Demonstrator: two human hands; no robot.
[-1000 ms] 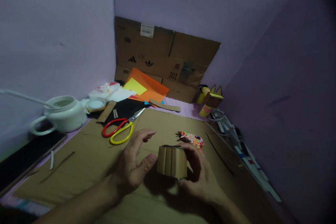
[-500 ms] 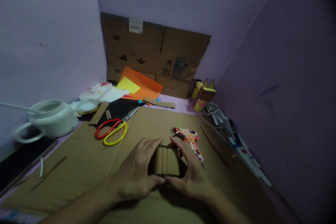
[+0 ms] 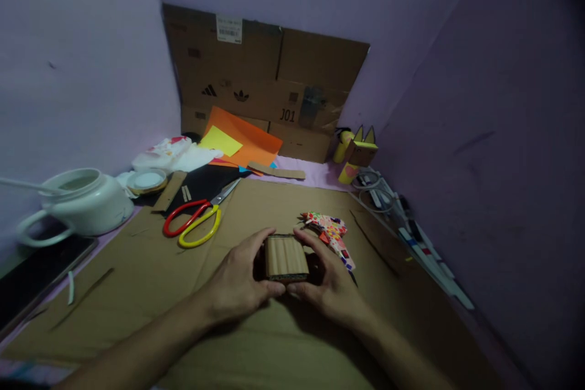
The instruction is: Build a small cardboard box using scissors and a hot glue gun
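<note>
A small ribbed cardboard piece (image 3: 286, 257), folded into a curved block, is held between both hands low over a large cardboard sheet (image 3: 137, 268). My left hand (image 3: 240, 280) wraps its left side, fingers over the top and thumb beneath. My right hand (image 3: 329, 280) clasps its right side the same way. A glue gun covered in a colourful pattern (image 3: 329, 231) lies just beyond my right hand.
Red and yellow scissors (image 3: 194, 222) lie to the left. A white pot (image 3: 80, 201), a tape roll (image 3: 146, 181), coloured papers (image 3: 242, 143), a flattened carton (image 3: 265, 82), a small cardboard figure (image 3: 361, 152) and cables (image 3: 388, 201) ring the sheet. A dark phone (image 3: 36, 274) lies far left.
My left hand closed onto the cardboard piece, which it was only near a second ago. Both hands turned the piece and brought it down and slightly away.
</note>
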